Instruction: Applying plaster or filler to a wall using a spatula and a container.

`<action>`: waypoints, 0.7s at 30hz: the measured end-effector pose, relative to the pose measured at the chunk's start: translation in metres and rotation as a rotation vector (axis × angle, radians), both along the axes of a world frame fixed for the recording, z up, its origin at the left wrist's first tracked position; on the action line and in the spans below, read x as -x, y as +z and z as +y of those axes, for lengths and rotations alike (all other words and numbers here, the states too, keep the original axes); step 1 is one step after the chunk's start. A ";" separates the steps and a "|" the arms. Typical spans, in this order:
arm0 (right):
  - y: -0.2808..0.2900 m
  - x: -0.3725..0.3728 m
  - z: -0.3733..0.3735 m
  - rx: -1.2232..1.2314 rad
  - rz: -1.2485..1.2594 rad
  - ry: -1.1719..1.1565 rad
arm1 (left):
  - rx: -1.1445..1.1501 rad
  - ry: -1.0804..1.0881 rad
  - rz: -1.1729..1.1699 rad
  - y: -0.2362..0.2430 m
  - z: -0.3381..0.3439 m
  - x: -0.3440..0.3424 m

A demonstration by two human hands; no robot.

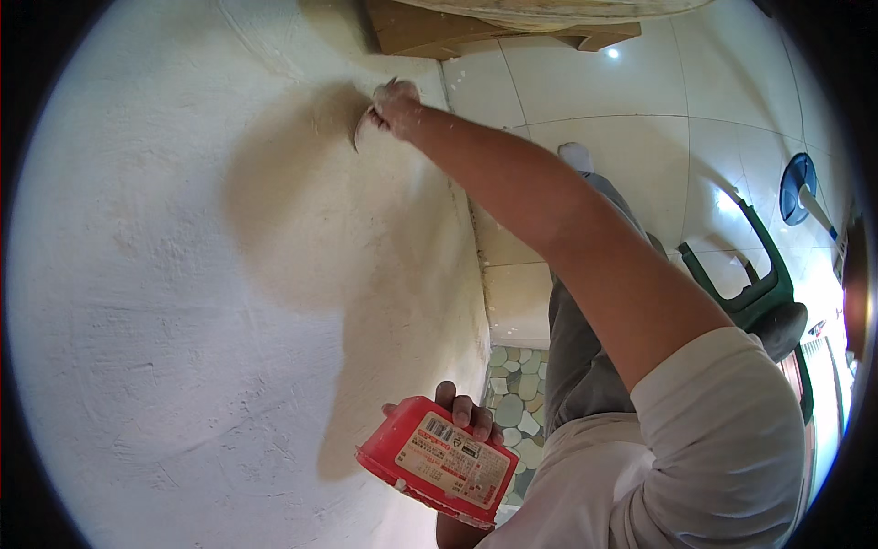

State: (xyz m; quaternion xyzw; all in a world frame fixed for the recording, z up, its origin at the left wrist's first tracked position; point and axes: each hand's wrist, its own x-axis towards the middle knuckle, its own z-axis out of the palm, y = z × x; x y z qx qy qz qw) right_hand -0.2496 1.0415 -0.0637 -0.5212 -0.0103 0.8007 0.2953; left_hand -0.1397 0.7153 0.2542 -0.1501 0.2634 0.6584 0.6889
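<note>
My right arm stretches across to the white plastered wall [183,274], and my right hand [399,105] is closed on a thin-edged scraper [358,135]. Its blade is seen nearly edge-on, at or very close to the wall surface. Lower down, my left hand [466,414] grips a red plastic tub [407,425] with a pale printed label on its side. White residue sticks to the tub's rim, and what is inside is hidden. Both my arm and the tub cast broad shadows on the wall, whose surface looks uneven with faint ridges and streaks.
Pale floor tiles [604,87] meet the wall beside my legs. A wooden furniture base [430,32] stands at the top. On the right are a green plastic chair [764,288] and a blue round object with a pale handle [798,190]. A pebble-patterned floor patch [517,384] lies near the tub.
</note>
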 end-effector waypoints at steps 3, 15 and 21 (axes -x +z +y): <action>-0.013 -0.037 0.017 -0.405 -0.039 -0.061 | 0.005 -0.026 -0.059 0.000 -0.001 0.004; -0.008 -0.247 -0.192 -0.019 0.121 -0.048 | 0.045 -0.145 -0.079 0.003 0.000 0.019; 0.044 -0.259 -0.277 0.024 0.225 0.021 | 0.046 -0.202 -0.074 -0.010 -0.023 0.041</action>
